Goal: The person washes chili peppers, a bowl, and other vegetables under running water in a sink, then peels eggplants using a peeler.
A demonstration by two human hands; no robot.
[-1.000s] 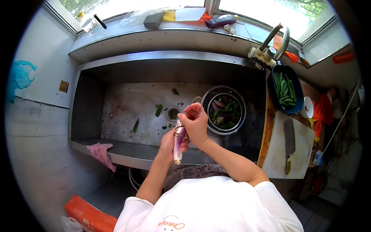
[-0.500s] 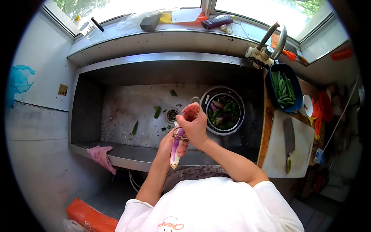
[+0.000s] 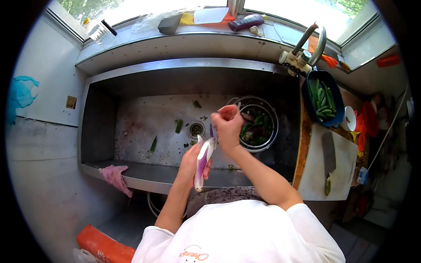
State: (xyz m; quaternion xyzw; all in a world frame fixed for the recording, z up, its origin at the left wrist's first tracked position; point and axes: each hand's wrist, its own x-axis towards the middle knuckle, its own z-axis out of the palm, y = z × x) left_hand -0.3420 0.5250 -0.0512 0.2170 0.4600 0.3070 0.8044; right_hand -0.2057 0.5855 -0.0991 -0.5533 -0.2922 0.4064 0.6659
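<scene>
My left hand (image 3: 188, 164) is wrapped round a long eggplant (image 3: 202, 166), partly peeled, with white flesh and purple skin stripes showing. Just right of its upper end, my right hand (image 3: 229, 127) is closed on a thin metal peeler, mostly hidden by the fingers. A narrow purple strip of peel (image 3: 211, 130) stands up between the two hands. Beside my right hand, inside the sink (image 3: 144, 105), a round metal bowl (image 3: 276, 127) contains green peppers (image 3: 263, 120) and purple pieces.
Green scraps (image 3: 179, 126) lie around the drain (image 3: 196, 129). A blue basket of green pods (image 3: 322, 101) stands at the right, below the faucet (image 3: 298, 61). A cleaver (image 3: 328, 153) rests on the white cutting board (image 3: 311, 175). A pink cloth (image 3: 115, 176) hangs over the sink's front edge.
My right hand has moved up and right, away from the eggplant, and the peeler's blade has left its middle. A purple strip now shows between the hands. New green scraps show near the sink's front.
</scene>
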